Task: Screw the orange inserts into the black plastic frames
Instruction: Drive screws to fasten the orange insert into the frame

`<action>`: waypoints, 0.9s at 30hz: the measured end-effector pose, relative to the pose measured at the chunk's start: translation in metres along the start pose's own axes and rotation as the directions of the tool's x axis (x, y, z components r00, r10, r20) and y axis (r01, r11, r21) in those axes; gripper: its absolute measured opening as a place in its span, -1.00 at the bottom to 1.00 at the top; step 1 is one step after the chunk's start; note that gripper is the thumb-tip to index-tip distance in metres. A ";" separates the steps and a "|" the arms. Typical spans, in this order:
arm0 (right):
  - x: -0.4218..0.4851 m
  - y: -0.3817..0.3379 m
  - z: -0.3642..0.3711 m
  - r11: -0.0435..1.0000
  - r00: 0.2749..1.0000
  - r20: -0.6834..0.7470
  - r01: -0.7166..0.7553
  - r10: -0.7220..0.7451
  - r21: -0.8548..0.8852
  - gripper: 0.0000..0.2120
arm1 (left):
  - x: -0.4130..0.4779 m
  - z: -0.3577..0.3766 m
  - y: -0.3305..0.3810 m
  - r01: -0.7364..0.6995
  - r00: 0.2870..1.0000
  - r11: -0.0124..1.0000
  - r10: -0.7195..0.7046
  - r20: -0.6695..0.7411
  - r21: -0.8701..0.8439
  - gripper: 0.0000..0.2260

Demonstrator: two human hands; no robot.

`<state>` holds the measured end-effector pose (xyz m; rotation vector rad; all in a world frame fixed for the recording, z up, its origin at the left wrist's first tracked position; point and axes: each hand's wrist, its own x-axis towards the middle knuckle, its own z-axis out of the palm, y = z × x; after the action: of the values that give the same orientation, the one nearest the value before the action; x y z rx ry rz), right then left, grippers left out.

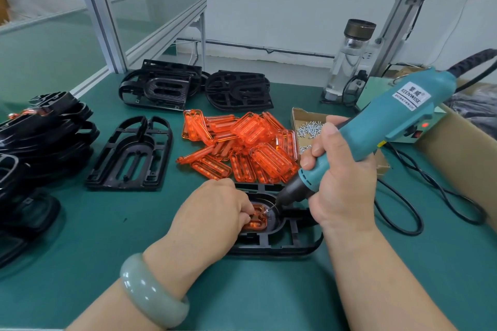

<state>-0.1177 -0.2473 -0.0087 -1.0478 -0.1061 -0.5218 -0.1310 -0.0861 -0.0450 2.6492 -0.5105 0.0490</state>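
Green bench mat (269,298) carries everything. Landmark: work frame (274,246), a black plastic frame lying flat at the near middle of the mat.

Left of the work frame, well apart: tall stack of black frames (45,137). Right of it: wall of a cardboard box (454,169), with a black cable (403,212) looping on the mat between. Beyond it, near: loose pile of orange inserts (242,145). Beyond-left: one spare frame (131,153), no insert in it, and two more frames (161,88) further back. Beyond-right, past the pile: screw tray (309,126), and a glass bottle (349,62) behind that.

Teal electric screwdriver (390,126): long axis slants from high on the far right down to the near left, and the bit meets the work frame's centre recess. Right hand (341,183) sits just right of the recess, fingers wrapped closed round the lower barrel. Left hand (215,212) lies over the recess from the left, fingers curled down onto the seated insert (258,220) and pinning it. The hand hides most of it.

Screw (266,211): small, at the bit tip, on the insert's far right corner, just beside the left fingertips. Cannot tell whether it has started in its hole.

Judgement: the drive runs down-left along the tilted tool axis, so a slip would head for the left fingers. The insert's other corners lie under the left hand, which must shift before they can be reached.
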 end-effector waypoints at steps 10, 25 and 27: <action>-0.002 0.000 0.003 1.000 0.998 0.066 -0.006 0.008 -0.026 -0.95 | 0.000 -0.001 0.001 0.005 1.000 1.000 -0.005 0.001 0.009 -0.83; 0.004 0.003 0.015 0.997 0.910 0.407 -0.068 0.077 -0.037 -0.87 | 0.001 -0.005 0.006 -0.035 0.999 0.993 0.031 0.033 0.112 -0.81; 0.004 0.004 0.013 0.996 0.887 0.454 -0.076 0.084 -0.036 -0.85 | 0.000 -0.006 0.007 -0.030 0.999 0.993 0.026 0.036 0.113 -0.81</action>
<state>-0.1106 -0.2365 -0.0038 -1.1724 -0.4734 -0.1924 -0.1328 -0.0895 -0.0370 2.7585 -0.5719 0.0424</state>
